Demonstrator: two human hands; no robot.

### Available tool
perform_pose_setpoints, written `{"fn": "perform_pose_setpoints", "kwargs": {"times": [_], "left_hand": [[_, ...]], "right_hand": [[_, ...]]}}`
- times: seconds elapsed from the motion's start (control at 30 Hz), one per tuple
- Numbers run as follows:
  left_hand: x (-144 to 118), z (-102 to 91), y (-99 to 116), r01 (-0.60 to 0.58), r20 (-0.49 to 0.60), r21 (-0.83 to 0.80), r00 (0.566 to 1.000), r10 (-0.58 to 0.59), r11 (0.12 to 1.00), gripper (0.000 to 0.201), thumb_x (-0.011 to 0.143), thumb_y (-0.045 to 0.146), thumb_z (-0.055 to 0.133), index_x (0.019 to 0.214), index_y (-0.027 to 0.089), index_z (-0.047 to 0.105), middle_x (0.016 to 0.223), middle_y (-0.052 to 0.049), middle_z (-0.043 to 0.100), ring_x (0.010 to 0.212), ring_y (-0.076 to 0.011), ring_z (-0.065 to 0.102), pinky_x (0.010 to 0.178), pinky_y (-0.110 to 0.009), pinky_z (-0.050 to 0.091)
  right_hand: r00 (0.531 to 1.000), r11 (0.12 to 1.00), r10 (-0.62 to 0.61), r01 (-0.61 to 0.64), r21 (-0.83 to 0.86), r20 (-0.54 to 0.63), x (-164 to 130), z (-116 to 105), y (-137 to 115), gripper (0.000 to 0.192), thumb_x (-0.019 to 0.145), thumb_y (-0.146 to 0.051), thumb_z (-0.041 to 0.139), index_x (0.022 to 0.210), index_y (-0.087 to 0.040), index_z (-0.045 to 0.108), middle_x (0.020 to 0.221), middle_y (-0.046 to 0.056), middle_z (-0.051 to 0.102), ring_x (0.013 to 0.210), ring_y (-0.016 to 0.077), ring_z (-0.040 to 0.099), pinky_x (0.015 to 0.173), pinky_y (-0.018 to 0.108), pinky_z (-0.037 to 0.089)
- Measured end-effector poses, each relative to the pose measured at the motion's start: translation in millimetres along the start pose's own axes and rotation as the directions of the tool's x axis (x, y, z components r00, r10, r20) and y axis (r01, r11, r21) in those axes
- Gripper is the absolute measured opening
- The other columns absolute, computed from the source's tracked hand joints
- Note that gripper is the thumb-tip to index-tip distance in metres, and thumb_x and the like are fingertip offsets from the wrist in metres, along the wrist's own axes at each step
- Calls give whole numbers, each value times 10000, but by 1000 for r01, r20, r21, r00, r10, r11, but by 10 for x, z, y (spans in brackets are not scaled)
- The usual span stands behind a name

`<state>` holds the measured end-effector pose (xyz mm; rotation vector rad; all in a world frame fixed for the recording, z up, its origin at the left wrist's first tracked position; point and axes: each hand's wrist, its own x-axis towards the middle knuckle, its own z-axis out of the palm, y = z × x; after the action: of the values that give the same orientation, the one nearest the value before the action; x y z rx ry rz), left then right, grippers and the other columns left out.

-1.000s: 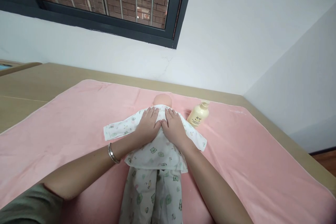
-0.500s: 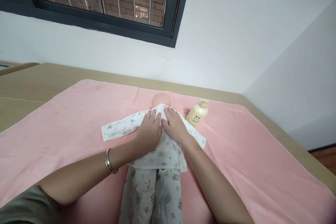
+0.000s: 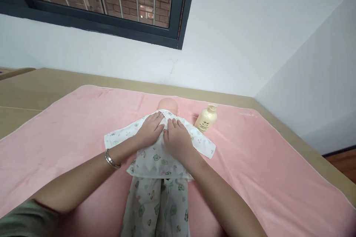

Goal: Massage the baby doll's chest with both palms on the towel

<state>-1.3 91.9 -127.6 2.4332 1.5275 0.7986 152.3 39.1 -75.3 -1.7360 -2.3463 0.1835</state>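
A doll lies on its back or front, I cannot tell which; only the smooth top of its head (image 3: 168,105) shows above the collar. It wears a white printed long-sleeved shirt (image 3: 157,161) and matching trousers (image 3: 172,203). My left hand (image 3: 150,129) rests on the left side of the upper shirt, fingers stretched toward the collar. Beside it, my right hand (image 3: 178,139) lies flat on the shirt's upper right part. Both hands are open on the fabric, close together. A silver bangle (image 3: 112,159) circles my left wrist.
Right of the doll, a pale yellow pump bottle (image 3: 206,118) lies tilted on the pink blanket (image 3: 264,163). The blanket covers a tan surface (image 3: 33,89) that meets a white wall (image 3: 222,44). A dark-framed window (image 3: 111,26) is above.
My left hand has slid outward to the left over the shirt. My right hand has shifted slightly down and left. The shirt's lower left hem is spread wider. The view has moved slightly.
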Motion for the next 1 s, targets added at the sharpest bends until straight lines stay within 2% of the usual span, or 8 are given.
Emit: {"fn": "perform_pose_setpoints", "kwargs": {"times": [0.1, 0.23, 0.37, 0.5, 0.63, 0.73, 0.87, 1.0], "left_hand": [[-54, 38, 53, -5, -47, 65, 999, 8, 998, 567, 1017, 287, 245, 1447, 42, 523, 1518, -216, 545, 1455, -337, 459, 1216, -566, 369], [-199, 82, 217, -62, -116, 156, 990, 81, 986, 545, 1024, 278, 270, 1449, 33, 508, 1511, -237, 539, 1468, -355, 438, 1216, -579, 360], [-275, 73, 315, -85, -105, 172, 989, 104, 981, 554, 1025, 279, 287, 1449, -11, 496, 1536, -272, 494, 1498, -376, 389, 1230, -580, 341], [-197, 25, 222, -84, -40, 88, 995, 88, 993, 553, 1013, 265, 290, 1478, 38, 485, 1554, -232, 498, 1504, -347, 390, 1230, -584, 339], [-74, -3, 93, -2, 5, 25, 1000, 2, 1000, 561, 1023, 288, 258, 1485, 77, 496, 1562, -193, 507, 1498, -322, 405, 1231, -564, 338], [-30, 7, 52, 6, -5, 12, 1000, -6, 1000, 556, 1023, 307, 262, 1464, 86, 519, 1540, -179, 533, 1486, -313, 419, 1241, -541, 327], [-43, 35, 60, -1, -37, 49, 999, 3, 999, 547, 1027, 300, 251, 1446, 85, 528, 1531, -190, 535, 1472, -320, 432, 1235, -551, 326], [-124, 42, 155, -1, -55, 100, 998, 6, 995, 555, 1036, 299, 248, 1470, 53, 492, 1540, -210, 517, 1487, -339, 413, 1233, -545, 327]], "right_hand": [[1000, 998, -8, 7, 60, 15, 88, 13, 91, 568, 1076, -298, 330, 1579, -40, 385, 1629, 190, 364, 1533, 331, 313, 1262, 496, 272], [1000, 993, 10, -10, 117, -4, 243, 70, 262, 575, 1072, -342, 359, 1587, -87, 382, 1652, 148, 339, 1555, 310, 263, 1275, 526, 209], [999, 993, 15, -11, 121, -37, 283, 101, 311, 566, 1070, -351, 358, 1573, -95, 401, 1655, 137, 339, 1553, 297, 265, 1277, 528, 189], [998, 995, 40, -35, 92, -48, 221, 82, 216, 557, 1079, -331, 322, 1573, -85, 401, 1636, 145, 375, 1541, 308, 291, 1274, 539, 199], [996, 997, 53, -49, 53, -67, 105, 109, 85, 569, 1081, -297, 286, 1571, -30, 394, 1604, 199, 408, 1527, 329, 325, 1266, 519, 251], [996, 1000, 5, -3, 28, -94, 9, 174, 18, 566, 1061, -242, 298, 1570, -12, 393, 1606, 215, 398, 1534, 327, 319, 1249, 501, 311], [993, 997, -79, 80, 8, -91, -33, 208, 13, 569, 1005, -151, 338, 1550, -23, 436, 1616, 190, 391, 1552, 308, 285, 1266, 510, 290], [997, 993, -53, 59, 105, -60, 87, 135, 140, 561, 1042, -210, 294, 1553, -17, 425, 1615, 194, 392, 1549, 279, 299, 1274, 463, 282]]}}
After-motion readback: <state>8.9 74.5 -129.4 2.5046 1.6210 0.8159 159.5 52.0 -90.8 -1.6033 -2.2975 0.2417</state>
